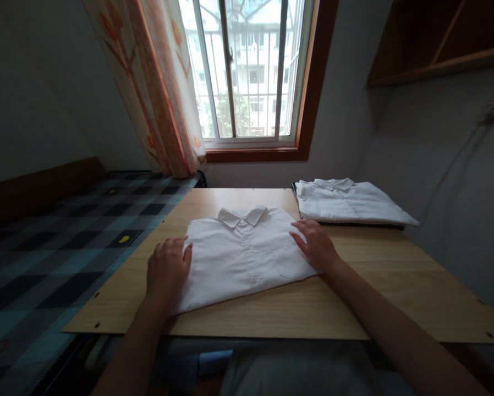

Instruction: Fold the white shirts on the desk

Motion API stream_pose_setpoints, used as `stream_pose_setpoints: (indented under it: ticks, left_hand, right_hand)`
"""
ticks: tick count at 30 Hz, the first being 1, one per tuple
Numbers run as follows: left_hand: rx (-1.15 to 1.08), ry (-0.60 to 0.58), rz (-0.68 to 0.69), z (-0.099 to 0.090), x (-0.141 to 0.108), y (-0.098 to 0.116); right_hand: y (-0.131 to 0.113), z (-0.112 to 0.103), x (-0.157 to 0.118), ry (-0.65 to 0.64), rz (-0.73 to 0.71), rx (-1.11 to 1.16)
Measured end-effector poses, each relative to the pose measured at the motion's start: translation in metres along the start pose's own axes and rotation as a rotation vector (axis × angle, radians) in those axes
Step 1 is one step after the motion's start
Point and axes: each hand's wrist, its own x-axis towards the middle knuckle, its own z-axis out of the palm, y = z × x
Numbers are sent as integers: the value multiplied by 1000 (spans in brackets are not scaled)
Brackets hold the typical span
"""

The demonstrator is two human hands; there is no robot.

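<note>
A white collared shirt [242, 253], folded into a rough rectangle, lies on the wooden table with its collar toward the window. Its button placket runs down the middle, and its near edge slants up to the right. At the shirt's left edge rests my left hand [168, 269], thumb apart from the fingers. My right hand [315, 245] touches the opposite edge, its fingers stretched over the cloth and the thumb spread. Neither hand lifts the shirt. Behind my right hand is a stack of folded white shirts [350, 201] with a dark layer underneath.
The pale wooden table [214, 324] has small dark holes near its edges. To the left stands a bed with a checked cover [86, 236]. A patterned curtain [156, 88] hangs beside the barred window [251, 77]. A shelf [440, 44] is on the right wall.
</note>
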Motion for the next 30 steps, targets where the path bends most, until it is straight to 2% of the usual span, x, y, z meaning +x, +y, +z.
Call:
stream_pose_setpoints:
  ticks: [1,3,5,7,10,14,18,20,22,26,30]
  left_hand:
    - [-26,3,88,6,1,3]
    - [-60,-90,216,20,2,8]
    - [-48,-213,259,31,0,11]
    - [-28,-284,255,36,-3,12]
    - [-50,-282,232,38,-6,10]
    - [-173,-209,191,44,-3,-1]
    - [-288,-55,103,55,4,-15]
    - [-252,43,62,54,5,-19]
    - [-150,93,6,48,4,-21]
    - [31,29,-186,32,-3,-23]
    - [8,-119,-269,25,-5,-26]
  right_hand:
    - [-2,5,0,-49,-43,27]
    - [-5,16,-2,-196,-55,48]
    - [-6,24,-4,-325,-16,51]
    - [-6,29,-6,-376,22,59]
    - [-4,32,-8,-351,47,74]
    - [3,36,-9,-235,85,100]
    - [11,29,-5,-84,227,41]
    - [13,20,-3,-41,314,-45]
    - [11,11,-2,-43,377,-134]
    - [6,3,-3,-142,444,-230]
    - [3,3,-3,-249,454,-218]
